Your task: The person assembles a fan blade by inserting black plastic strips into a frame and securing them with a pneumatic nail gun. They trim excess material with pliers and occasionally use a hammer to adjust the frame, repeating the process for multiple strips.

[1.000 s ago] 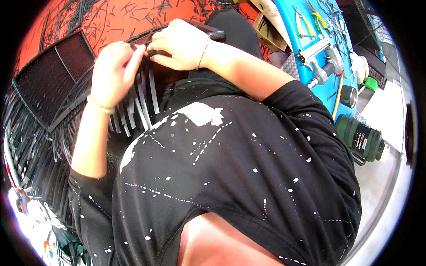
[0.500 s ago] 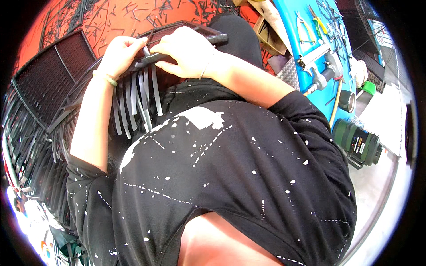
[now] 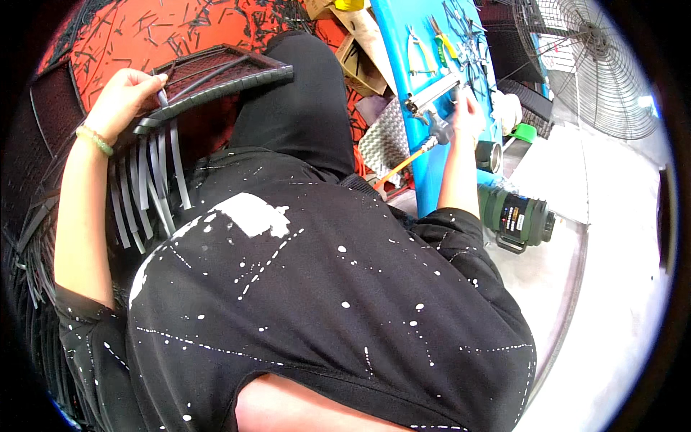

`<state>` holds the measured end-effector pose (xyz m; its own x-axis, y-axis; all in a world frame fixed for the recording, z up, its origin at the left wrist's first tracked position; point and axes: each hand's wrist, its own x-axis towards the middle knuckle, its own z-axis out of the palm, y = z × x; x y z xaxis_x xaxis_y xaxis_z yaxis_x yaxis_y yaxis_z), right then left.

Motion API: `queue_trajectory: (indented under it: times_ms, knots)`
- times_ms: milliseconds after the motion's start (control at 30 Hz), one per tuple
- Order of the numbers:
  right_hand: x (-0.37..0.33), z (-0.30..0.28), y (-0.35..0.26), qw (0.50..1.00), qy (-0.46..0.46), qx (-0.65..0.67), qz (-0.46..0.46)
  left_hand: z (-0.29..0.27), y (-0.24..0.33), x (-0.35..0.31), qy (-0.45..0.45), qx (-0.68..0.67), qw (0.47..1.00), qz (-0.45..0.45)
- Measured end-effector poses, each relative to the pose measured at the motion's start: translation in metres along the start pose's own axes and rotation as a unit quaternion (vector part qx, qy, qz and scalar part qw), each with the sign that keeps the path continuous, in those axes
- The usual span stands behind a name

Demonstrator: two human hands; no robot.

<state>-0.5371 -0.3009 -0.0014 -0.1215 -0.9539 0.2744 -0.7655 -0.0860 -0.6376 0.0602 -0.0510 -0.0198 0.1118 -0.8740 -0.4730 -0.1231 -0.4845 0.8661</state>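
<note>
My left hand (image 3: pixel 124 104) pinches the upper end of a flat grey plastic strip (image 3: pixel 163 99) at the edge of a black woven frame (image 3: pixel 216 90). Dark strip is wrapped around that edge, and several loose grey strips (image 3: pixel 160 176) hang down below it. The frame's right end rests by my black-trousered knee (image 3: pixel 302 79). On the blue table my right hand (image 3: pixel 468 119) has its fingers around the handle of an air nail gun (image 3: pixel 435 128) with a silver magazine; glare blurs the fingers. An orange hose runs from the tool.
Pliers (image 3: pixel 419 54) and yellow-green cutters (image 3: pixel 445 39) lie on the blue table (image 3: pixel 392 32). A green-black canister (image 3: pixel 517 216) stands to the right. Dark strip scraps litter the red surface (image 3: pixel 144 36). A large wire-guarded fan (image 3: pixel 594 65) is at the far right.
My right hand has left the woven frame and moved right to the nail gun on the blue table. My left hand stays at the strip. The view has shifted to the right.
</note>
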Motion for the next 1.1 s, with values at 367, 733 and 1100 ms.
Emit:
queue_trajectory:
  times_ms: [367, 733, 1100]
  knots:
    - [0.016, -0.042, 0.087, 0.806, -0.118, 0.207, 0.542, -0.001, 0.004, 0.0, 0.013, 0.101, 0.993, 0.058]
    - [0.028, -0.046, 0.022, 0.795, -0.169, 0.399, 0.424, 0.003, 0.011, -0.002, 0.058, 0.168, 0.982, 0.06]
    - [-0.097, 0.003, -0.233, 0.894, -0.349, 0.254, 0.12, 0.001, 0.014, -0.006, 0.072, 0.183, 0.98, 0.036]
